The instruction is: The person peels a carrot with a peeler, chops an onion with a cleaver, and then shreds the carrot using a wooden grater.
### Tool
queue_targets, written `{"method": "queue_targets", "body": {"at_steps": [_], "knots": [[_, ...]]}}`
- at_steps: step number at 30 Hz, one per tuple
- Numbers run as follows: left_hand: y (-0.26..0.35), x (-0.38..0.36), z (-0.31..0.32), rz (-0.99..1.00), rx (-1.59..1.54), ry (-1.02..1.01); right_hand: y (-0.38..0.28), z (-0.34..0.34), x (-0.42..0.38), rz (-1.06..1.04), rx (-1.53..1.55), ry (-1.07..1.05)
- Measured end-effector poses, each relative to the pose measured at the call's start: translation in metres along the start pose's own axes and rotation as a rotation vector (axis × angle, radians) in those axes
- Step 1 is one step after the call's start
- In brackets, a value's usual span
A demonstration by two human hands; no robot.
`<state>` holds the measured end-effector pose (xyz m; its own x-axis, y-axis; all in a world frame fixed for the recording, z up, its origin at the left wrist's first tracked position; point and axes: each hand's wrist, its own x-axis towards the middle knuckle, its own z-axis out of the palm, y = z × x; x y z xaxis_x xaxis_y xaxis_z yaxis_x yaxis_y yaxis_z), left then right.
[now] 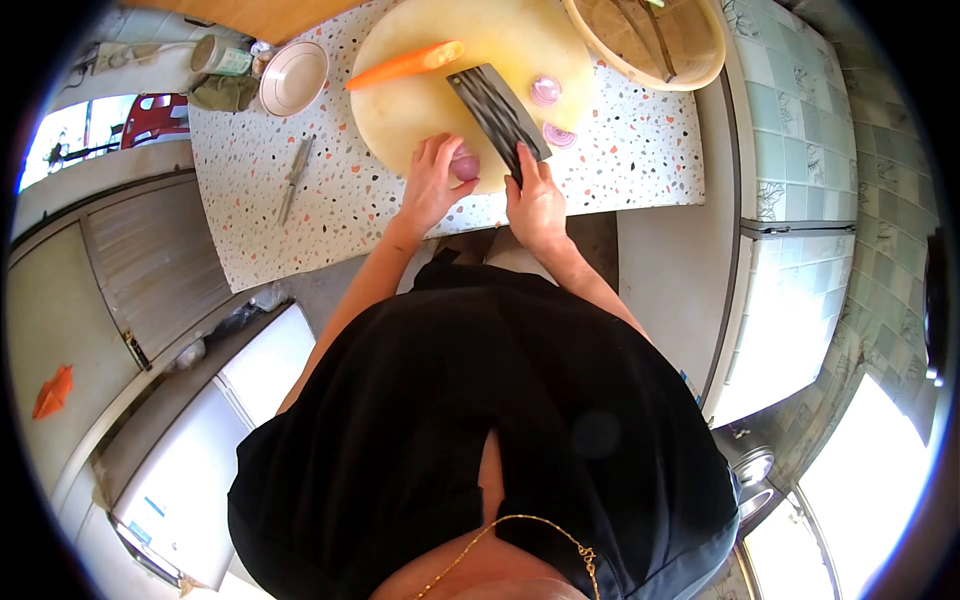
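On the round cutting board [390,130], my left hand [432,187] has its fingers curled around a purple onion [464,164] near the board's front edge. My right hand [537,205] grips the handle of a broad dark cleaver [496,112], whose blade lies over the board, pointing away and to the left. Right of the blade are an onion piece [545,91] with its cut rings showing and some onion slices [559,135]. A peeled carrot [405,66] lies on the board's far left part.
A small knife [296,180] lies on the speckled table [350,225], left of the board. Behind it stands a pale bowl [294,79]. At the far right is a large basin [690,70] with dark utensils in it. A tiled wall-like surface [800,120] borders the right side.
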<state>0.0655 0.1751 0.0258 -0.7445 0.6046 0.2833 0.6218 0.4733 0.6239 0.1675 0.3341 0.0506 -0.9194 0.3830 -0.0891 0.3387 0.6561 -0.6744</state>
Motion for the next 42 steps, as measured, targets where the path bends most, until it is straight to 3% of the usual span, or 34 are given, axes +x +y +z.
{"method": "queue_targets", "body": {"at_steps": [2,4,5,7,11,13,14,15,16,19,20,21,23,25,27,31,35,42], "knots": [[-0.004,-0.006,0.003,-0.027,-0.024,0.025,0.003,0.012,0.004,-0.001,-0.006,-0.006],[-0.008,-0.011,0.003,-0.398,-0.216,0.257,0.006,0.020,0.012,-0.047,-0.037,-0.012],[-0.013,-0.012,0.000,-0.402,-0.216,0.263,0.007,0.023,0.013,-0.086,-0.068,-0.023],[-0.015,-0.007,-0.017,-0.732,-0.889,0.288,0.001,0.017,0.018,-0.067,-0.036,-0.051],[0.009,0.005,-0.053,-0.655,-1.541,0.139,-0.019,-0.005,0.030,-0.205,-0.278,-0.089],[0.029,0.011,-0.066,-0.671,-1.547,0.132,-0.042,-0.021,0.036,-0.323,0.242,-0.089],[0.036,0.012,-0.070,-0.630,-1.637,0.100,-0.065,-0.038,0.036,-0.257,0.437,-0.194],[0.040,0.012,-0.074,-0.588,-1.726,0.066,-0.080,-0.045,0.034,-0.262,0.437,-0.194],[0.041,0.014,-0.078,-0.508,-1.678,-0.030,-0.093,-0.050,0.035,-0.272,0.530,-0.173],[0.052,0.016,-0.084,-0.546,-1.701,-0.028,-0.103,-0.051,0.036,-0.356,0.611,-0.155],[0.060,0.019,-0.085,-0.732,-1.510,0.020,-0.106,-0.055,0.035,-0.387,0.586,-0.143],[0.063,0.018,-0.087,-0.726,-1.509,0.026,-0.110,-0.059,0.033,-0.417,0.562,-0.131],[0.068,0.018,-0.091,-0.644,-1.208,-0.011,-0.111,-0.062,0.031,-0.401,0.581,-0.126],[0.082,0.021,-0.098,-0.569,-1.346,0.030,-0.113,-0.067,0.029,-0.384,0.598,-0.120],[0.082,0.018,-0.096,-0.409,-0.976,0.062,-0.118,-0.074,0.027,-0.320,0.715,-0.143],[0.105,0.027,-0.114,-0.238,-0.845,0.049,-0.123,-0.095,0.028,-0.277,0.764,-0.266],[0.116,0.031,-0.136,-0.206,-0.535,-0.047,-0.131,-0.120,0.028,-0.233,0.756,-0.392],[0.126,0.032,-0.148,-0.220,-0.425,-0.092,-0.138,-0.135,0.028,-0.240,0.691,-0.457]]}}
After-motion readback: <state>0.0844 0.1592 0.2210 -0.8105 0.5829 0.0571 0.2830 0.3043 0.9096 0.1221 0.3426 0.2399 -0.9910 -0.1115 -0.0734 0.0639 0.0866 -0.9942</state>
